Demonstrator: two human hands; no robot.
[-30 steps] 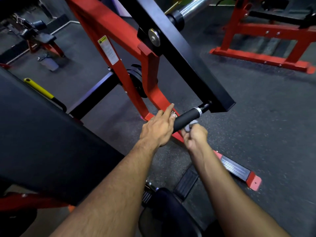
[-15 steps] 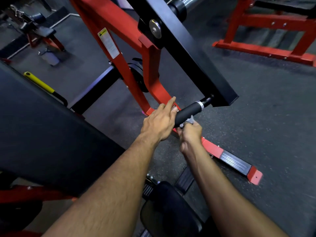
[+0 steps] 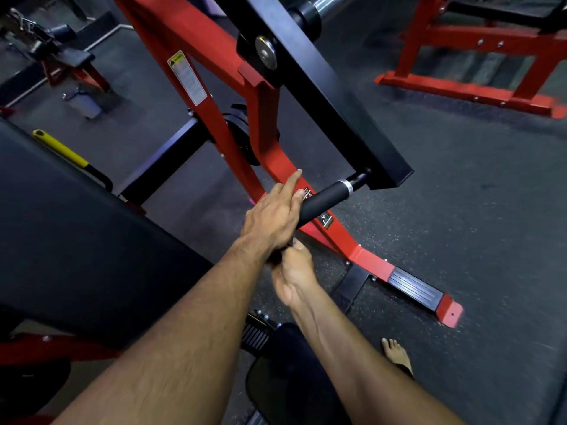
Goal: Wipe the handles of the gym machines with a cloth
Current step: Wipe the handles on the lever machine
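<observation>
Head view: the left hand [image 3: 273, 217] rests on the near end of the black foam handle [image 3: 325, 199], index finger straight toward 1 o'clock. At its 6 o'clock, the right hand [image 3: 293, 271] is curled; the cloth is hidden, so its grasp cannot be told. The handle juts from the black lever arm [image 3: 331, 96] over the red frame [image 3: 214, 96].

No wording can be read: a white warning label [image 3: 186, 78] with a yellow triangle sign at its top sits on the red frame bar [image 3: 171, 41] at upper centre, and two small stickers [image 3: 325, 218] on the red leg near mid-frame are blurred.
</observation>
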